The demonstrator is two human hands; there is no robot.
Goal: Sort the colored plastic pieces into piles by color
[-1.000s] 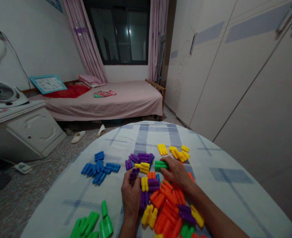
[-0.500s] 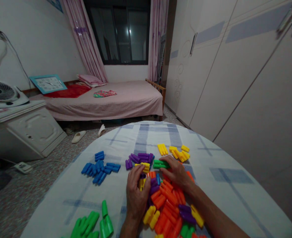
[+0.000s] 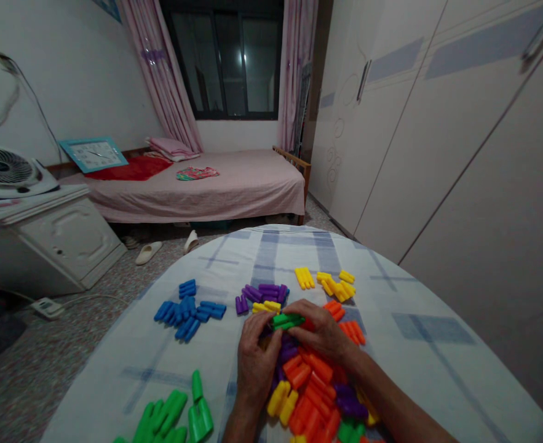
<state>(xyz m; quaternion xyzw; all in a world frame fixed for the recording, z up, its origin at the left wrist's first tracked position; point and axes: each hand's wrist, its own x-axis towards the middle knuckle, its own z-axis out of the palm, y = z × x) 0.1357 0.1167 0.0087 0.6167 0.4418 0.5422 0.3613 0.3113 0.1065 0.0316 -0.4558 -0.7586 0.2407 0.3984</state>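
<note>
Since half a second ago, the green piece [image 3: 288,321] has been shifting toward the left hand [image 3: 255,360], and that hand is now meeting the right hand [image 3: 317,329] around it. On the head view, my only feed, I am seeing the green piece lying just beyond the orange pile [image 3: 315,394], between the two hands. Right-hand fingers are pinching its right end, nearly closed. Left-hand fingers are curling with the thumb near its left end, only slightly apart; I cannot tell whether they are gripping it or hiding something else.

Around the orange pile, I am seeing a yellow piece [image 3: 265,307] and a purple group [image 3: 269,292] lying beyond it, slightly left, while a yellow group [image 3: 338,288] is sitting beyond it, slightly right. A blue group [image 3: 186,314] is resting well to its left, and larger green pieces [image 3: 160,418] are lying left of it too, all on the cloth-covered table [image 3: 437,363].
</note>
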